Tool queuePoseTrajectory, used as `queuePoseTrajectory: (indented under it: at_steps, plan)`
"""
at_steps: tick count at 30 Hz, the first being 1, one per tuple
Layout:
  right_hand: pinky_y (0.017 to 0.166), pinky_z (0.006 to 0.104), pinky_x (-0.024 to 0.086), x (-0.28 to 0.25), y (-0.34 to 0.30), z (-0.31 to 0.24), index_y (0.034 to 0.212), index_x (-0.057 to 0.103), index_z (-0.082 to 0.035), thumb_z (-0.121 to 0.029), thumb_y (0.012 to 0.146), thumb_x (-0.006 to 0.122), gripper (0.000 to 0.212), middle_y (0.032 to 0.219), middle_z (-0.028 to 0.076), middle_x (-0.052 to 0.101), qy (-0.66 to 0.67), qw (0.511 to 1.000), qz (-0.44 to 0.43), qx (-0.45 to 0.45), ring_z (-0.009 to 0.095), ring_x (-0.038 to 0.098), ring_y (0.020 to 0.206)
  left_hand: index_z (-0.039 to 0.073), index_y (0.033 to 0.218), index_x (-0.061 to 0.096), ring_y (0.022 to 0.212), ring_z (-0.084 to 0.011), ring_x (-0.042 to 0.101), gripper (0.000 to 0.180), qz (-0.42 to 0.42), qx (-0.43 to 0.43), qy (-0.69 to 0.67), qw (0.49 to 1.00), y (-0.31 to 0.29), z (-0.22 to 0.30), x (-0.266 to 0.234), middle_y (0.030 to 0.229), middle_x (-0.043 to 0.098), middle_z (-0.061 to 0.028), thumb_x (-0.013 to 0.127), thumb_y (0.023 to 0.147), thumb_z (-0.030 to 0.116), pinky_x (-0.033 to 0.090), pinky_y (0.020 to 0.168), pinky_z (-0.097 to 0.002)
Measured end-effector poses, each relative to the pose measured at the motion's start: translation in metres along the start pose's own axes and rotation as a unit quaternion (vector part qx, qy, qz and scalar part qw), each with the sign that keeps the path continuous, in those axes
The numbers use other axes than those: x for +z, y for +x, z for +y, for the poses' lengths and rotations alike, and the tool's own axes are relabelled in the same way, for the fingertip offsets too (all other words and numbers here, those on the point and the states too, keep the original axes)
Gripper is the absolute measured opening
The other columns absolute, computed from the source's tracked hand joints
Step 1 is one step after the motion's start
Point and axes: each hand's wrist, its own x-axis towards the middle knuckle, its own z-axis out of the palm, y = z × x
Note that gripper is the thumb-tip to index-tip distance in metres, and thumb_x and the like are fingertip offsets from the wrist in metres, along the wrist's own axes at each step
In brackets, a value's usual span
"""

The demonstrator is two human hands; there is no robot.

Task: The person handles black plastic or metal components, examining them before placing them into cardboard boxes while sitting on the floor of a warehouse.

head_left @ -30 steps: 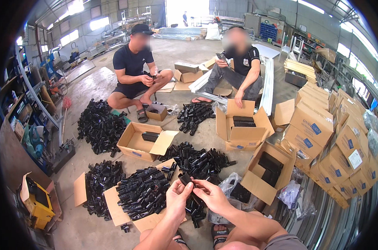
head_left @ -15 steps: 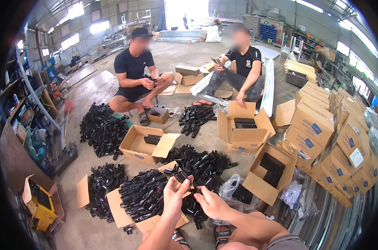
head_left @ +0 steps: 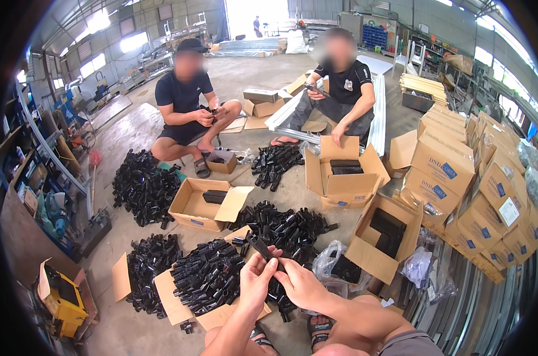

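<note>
Head view: the person's left hand (head_left: 256, 280) and right hand (head_left: 301, 286) meet over the near side of the work, both on a long, slim black part (head_left: 259, 244). The left fingers pinch it near its middle, the thumb lying along it; the right fingers pinch its lower end, just beside the left thumb. It slants, far end up and to the left, and I cannot tell whether it is one piece or two joined.

Left of the left hand, a dense heap of short black tubular fittings (head_left: 203, 276) lies on a flattened tan cardboard carton (head_left: 169, 296). A looser black heap (head_left: 153, 261) lies farther left on the grey concrete floor (head_left: 132, 332), and a wide black pile (head_left: 290, 228) spreads beyond the hands. To the right, a crumpled clear plastic bag (head_left: 323, 261) sits just beside an open tan cardboard box (head_left: 367, 252) with black blocks (head_left: 389, 231) inside. Two more open cartons stand farther off, one left (head_left: 183, 215) and one right (head_left: 346, 200), each with black pieces in it.

A seated co-worker in a navy shirt and black cap (head_left: 183, 92) has both hands at a small dark item. A second co-worker in a black T-shirt (head_left: 349, 83) holds a dark object (head_left: 316, 90), the other hand at the right carton's flap.
</note>
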Motion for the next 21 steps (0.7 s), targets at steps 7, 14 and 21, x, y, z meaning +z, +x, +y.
queuePoseTrajectory:
  at_steps: [7, 14, 21]
  plan:
    - [0.076, 0.0391, 0.053, -0.015, 0.005, -0.013, 0.121, 0.058, 0.0, -0.029, 0.095, 0.065, 0.04, 0.109, 0.02, 0.065, -0.053, 0.998, -0.015, 0.033, 0.033, 0.068, 0.094, 0.002, 0.12, 0.059, 0.102, -0.0143, 0.065, 0.025, 0.027, -0.039, -0.029, 0.998, 0.003, 0.0, -0.014, 0.115, 0.069, -0.0094, 0.06, 0.099, 0.016, 0.052, 0.089, -0.0295]
    - [0.08, 0.033, 0.054, -0.023, 0.024, 0.038, 0.125, 0.059, 0.004, -0.036, 0.092, 0.07, 0.053, 0.11, 0.017, 0.07, 0.2, 0.976, -0.01, 0.09, 0.018, 0.068, 0.097, -0.003, 0.13, 0.055, 0.101, -0.0092, 0.059, 0.039, -0.128, -0.141, 0.084, 0.978, -0.006, 0.004, -0.005, 0.115, 0.065, -0.0036, 0.063, 0.097, 0.017, 0.048, 0.087, -0.0243]
    - [0.08, 0.0299, 0.052, -0.028, 0.021, 0.038, 0.119, 0.063, 0.005, -0.031, 0.094, 0.068, 0.044, 0.104, 0.01, 0.072, 0.246, 0.956, -0.051, 0.152, 0.012, 0.065, 0.093, -0.008, 0.14, 0.045, 0.105, -0.0108, 0.06, 0.055, -0.122, -0.174, 0.115, 0.971, -0.009, 0.0, 0.004, 0.122, 0.063, -0.0105, 0.064, 0.095, 0.019, 0.049, 0.089, -0.0261]
